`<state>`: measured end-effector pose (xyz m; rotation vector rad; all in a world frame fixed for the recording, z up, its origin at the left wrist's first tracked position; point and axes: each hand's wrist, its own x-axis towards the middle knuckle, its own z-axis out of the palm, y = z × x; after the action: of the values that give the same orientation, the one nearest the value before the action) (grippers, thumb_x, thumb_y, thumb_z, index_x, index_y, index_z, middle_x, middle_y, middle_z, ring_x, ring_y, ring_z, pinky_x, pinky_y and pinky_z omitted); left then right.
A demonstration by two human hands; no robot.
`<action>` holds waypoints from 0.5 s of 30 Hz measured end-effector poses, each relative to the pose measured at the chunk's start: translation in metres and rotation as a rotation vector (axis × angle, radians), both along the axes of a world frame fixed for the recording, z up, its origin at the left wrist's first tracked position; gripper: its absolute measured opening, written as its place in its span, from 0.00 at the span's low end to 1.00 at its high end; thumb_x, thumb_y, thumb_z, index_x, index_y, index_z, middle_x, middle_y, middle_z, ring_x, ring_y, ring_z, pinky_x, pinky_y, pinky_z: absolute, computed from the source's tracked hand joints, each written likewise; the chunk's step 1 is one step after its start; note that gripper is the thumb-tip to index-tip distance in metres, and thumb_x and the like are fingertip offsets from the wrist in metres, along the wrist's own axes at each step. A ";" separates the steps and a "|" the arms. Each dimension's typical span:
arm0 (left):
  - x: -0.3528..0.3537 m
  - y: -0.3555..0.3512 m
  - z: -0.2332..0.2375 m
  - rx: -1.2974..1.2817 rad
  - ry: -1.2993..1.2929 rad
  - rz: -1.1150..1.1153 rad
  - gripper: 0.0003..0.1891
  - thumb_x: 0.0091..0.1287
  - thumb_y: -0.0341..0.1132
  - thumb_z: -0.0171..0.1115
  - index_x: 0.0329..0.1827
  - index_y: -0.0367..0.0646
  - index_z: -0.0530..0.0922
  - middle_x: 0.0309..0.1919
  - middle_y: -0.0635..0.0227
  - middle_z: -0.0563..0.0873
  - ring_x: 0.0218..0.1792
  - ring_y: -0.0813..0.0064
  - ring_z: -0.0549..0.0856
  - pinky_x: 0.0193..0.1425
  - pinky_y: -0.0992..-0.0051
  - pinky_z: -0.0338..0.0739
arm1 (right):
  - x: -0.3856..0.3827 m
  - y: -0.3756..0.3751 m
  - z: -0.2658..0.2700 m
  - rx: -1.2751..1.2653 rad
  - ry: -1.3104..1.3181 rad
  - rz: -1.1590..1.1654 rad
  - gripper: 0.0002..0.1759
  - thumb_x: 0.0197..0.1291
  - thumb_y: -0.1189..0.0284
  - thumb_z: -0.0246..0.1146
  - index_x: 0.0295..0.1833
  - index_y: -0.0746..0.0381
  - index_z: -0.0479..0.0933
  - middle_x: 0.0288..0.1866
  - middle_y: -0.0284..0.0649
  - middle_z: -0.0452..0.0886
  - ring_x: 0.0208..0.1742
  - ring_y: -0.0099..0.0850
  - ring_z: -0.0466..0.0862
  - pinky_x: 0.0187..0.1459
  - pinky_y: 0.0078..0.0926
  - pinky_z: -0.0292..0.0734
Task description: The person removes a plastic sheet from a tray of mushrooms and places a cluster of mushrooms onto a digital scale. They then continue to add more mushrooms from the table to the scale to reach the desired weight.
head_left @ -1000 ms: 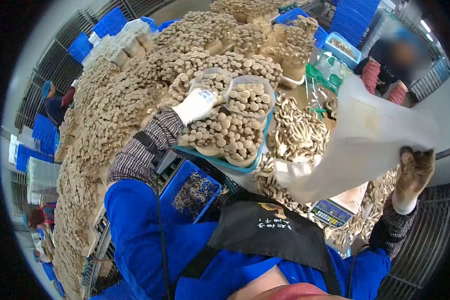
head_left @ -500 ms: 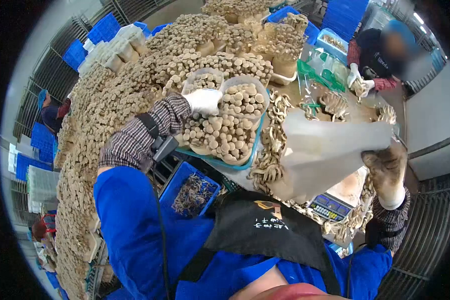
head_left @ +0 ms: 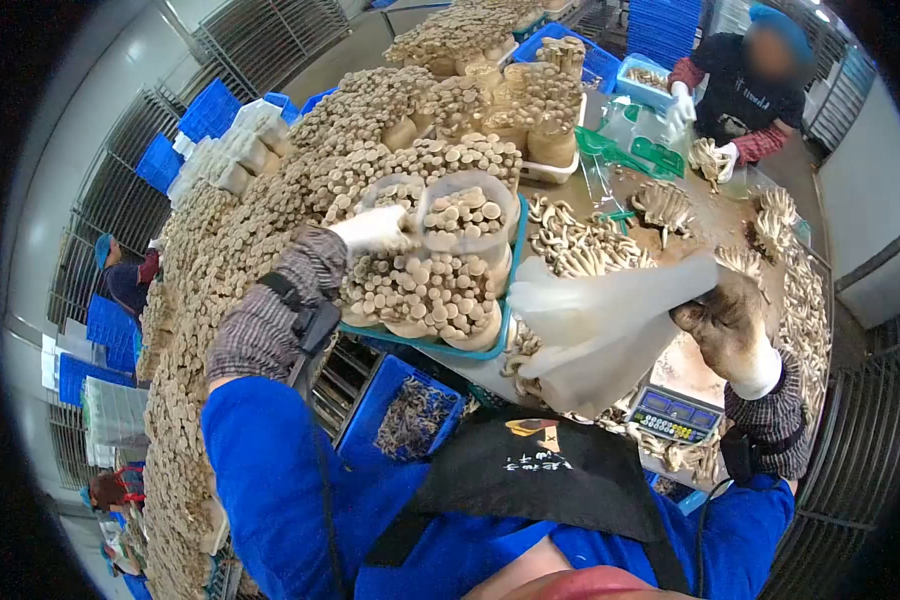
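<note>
My right hand [head_left: 722, 320], in a stained white glove, swings inward, pinching the limp translucent plastic sheet [head_left: 595, 330] now beside the teal rectangular tray [head_left: 505, 325]; my white-gloved left [head_left: 375, 230] stays by clear-collared brown mushrooms [head_left: 464, 212], grip unclear.

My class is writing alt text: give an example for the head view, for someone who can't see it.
The person's gloved right hand holds translucent plastic above a table strewn with mushrooms, while the gloved left hand is at plastic-sleeved clusters in a teal crate. Across the table, another person handles mushrooms.
</note>
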<state>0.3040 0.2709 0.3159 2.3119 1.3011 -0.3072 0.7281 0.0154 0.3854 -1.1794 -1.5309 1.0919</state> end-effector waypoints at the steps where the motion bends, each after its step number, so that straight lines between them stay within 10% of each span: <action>1: 0.006 -0.007 0.027 -0.090 -0.024 0.043 0.25 0.61 0.47 0.66 0.48 0.30 0.84 0.48 0.46 0.88 0.47 0.64 0.88 0.50 0.65 0.81 | 0.001 -0.001 -0.001 0.052 -0.067 0.051 0.16 0.61 0.80 0.69 0.54 0.67 0.79 0.49 0.38 0.82 0.52 0.28 0.81 0.56 0.28 0.76; 6: 0.039 -0.053 0.122 -0.032 -0.554 -0.187 0.20 0.63 0.40 0.63 0.51 0.32 0.84 0.36 0.67 0.86 0.35 0.79 0.83 0.40 0.75 0.80 | -0.029 0.011 0.028 0.217 -0.160 0.155 0.14 0.60 0.77 0.70 0.52 0.66 0.80 0.55 0.45 0.81 0.57 0.41 0.82 0.60 0.36 0.75; 8: 0.080 -0.081 0.167 -0.026 -0.546 -0.391 0.19 0.61 0.38 0.64 0.50 0.33 0.84 0.35 0.66 0.86 0.34 0.80 0.82 0.39 0.74 0.79 | -0.053 0.036 0.034 0.883 -0.130 0.183 0.14 0.61 0.74 0.71 0.51 0.66 0.80 0.68 0.54 0.75 0.67 0.55 0.77 0.67 0.47 0.70; 12: 0.118 -0.143 0.219 -0.017 -0.322 -0.459 0.16 0.60 0.36 0.65 0.47 0.36 0.85 0.39 0.66 0.87 0.34 0.80 0.81 0.41 0.75 0.79 | -0.071 0.048 0.069 0.914 -0.553 0.180 0.18 0.58 0.69 0.72 0.52 0.65 0.81 0.73 0.57 0.70 0.74 0.61 0.69 0.75 0.56 0.58; 15: 0.102 -0.141 0.199 0.137 -0.635 -0.581 0.14 0.63 0.37 0.67 0.46 0.37 0.84 0.39 0.69 0.86 0.32 0.84 0.79 0.33 0.79 0.76 | -0.071 0.047 0.065 0.783 -0.529 0.139 0.19 0.55 0.69 0.73 0.50 0.65 0.81 0.66 0.55 0.76 0.70 0.57 0.73 0.75 0.58 0.58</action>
<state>0.4062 0.1300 0.5151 2.5504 0.3456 0.3329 0.6568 0.0619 0.4504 -0.8295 -2.1873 0.1712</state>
